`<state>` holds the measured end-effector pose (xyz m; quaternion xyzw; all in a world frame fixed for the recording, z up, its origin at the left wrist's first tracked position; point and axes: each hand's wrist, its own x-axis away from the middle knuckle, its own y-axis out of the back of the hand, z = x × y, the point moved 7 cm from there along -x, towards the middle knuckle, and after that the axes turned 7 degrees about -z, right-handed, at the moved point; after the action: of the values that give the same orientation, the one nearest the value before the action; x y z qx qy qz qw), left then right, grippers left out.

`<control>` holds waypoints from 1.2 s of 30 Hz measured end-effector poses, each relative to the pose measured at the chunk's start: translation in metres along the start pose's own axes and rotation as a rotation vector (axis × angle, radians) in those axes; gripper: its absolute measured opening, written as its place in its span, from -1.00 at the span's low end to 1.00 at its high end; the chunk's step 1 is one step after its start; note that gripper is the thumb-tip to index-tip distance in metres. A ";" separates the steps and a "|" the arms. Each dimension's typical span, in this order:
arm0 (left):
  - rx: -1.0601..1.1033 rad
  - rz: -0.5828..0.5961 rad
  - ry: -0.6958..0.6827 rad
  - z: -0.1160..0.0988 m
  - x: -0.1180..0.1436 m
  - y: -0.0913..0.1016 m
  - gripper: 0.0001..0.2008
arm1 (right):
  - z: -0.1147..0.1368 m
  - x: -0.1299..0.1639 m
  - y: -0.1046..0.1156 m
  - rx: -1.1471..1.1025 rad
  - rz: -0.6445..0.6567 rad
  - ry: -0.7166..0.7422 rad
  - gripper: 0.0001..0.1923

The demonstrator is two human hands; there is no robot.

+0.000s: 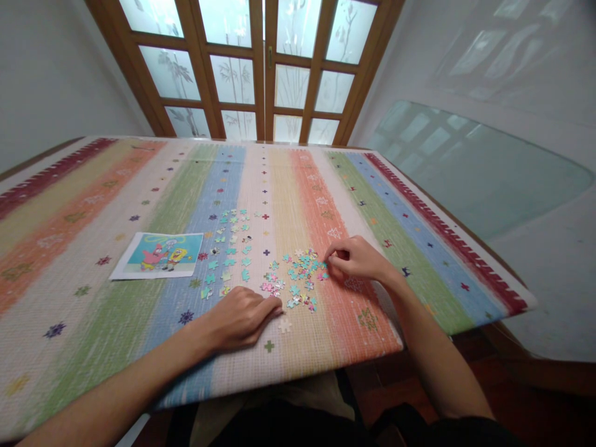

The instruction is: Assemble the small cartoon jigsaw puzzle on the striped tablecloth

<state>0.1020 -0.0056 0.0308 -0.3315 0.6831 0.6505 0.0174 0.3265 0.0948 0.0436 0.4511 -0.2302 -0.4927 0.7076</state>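
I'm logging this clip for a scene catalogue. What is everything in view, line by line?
striped multicoloured tablecloth: one, pastel stripes, covering the table
printed cartoon reference picture: one, blue and white, left of centre
spread-out jigsaw pieces: many, mostly teal, right of the picture
heaped jigsaw pieces: many, teal and pink, between the hands
frosted-glass wooden doors: brown frames, behind the table
glass tabletop: one, greenish, leaning on the right wall
left hand: flat on the cloth, near edge
right hand: fingers pinched at the heap's right edge
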 end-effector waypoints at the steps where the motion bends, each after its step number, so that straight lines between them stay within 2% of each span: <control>1: 0.000 0.008 0.014 0.000 0.000 -0.001 -0.73 | 0.000 0.000 -0.002 0.005 0.014 0.007 -0.76; 4: -0.039 -0.007 0.028 0.003 0.000 -0.002 -0.72 | 0.001 0.001 -0.004 0.018 0.023 0.028 -0.76; 9: -0.131 -0.083 -0.024 0.003 0.001 0.001 -0.74 | 0.001 0.000 -0.004 -0.009 0.035 0.065 -0.82; 13: -0.027 -0.045 -0.065 -0.006 -0.002 0.004 -0.76 | 0.001 0.001 -0.004 0.004 0.068 0.082 -0.83; 19: 0.084 0.025 -0.125 -0.017 -0.004 0.002 -0.68 | 0.001 0.003 -0.007 0.034 0.140 0.076 -0.84; 29: 0.073 -0.044 -0.100 -0.015 -0.004 0.004 -0.69 | -0.002 0.003 -0.007 0.063 0.169 0.077 -0.84; 36: 0.070 -0.027 -0.166 -0.018 -0.005 0.005 -0.71 | -0.004 0.003 -0.007 0.063 0.155 0.078 -0.84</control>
<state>0.1108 -0.0202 0.0402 -0.2850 0.6971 0.6511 0.0944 0.3273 0.0933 0.0355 0.4726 -0.2523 -0.4110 0.7376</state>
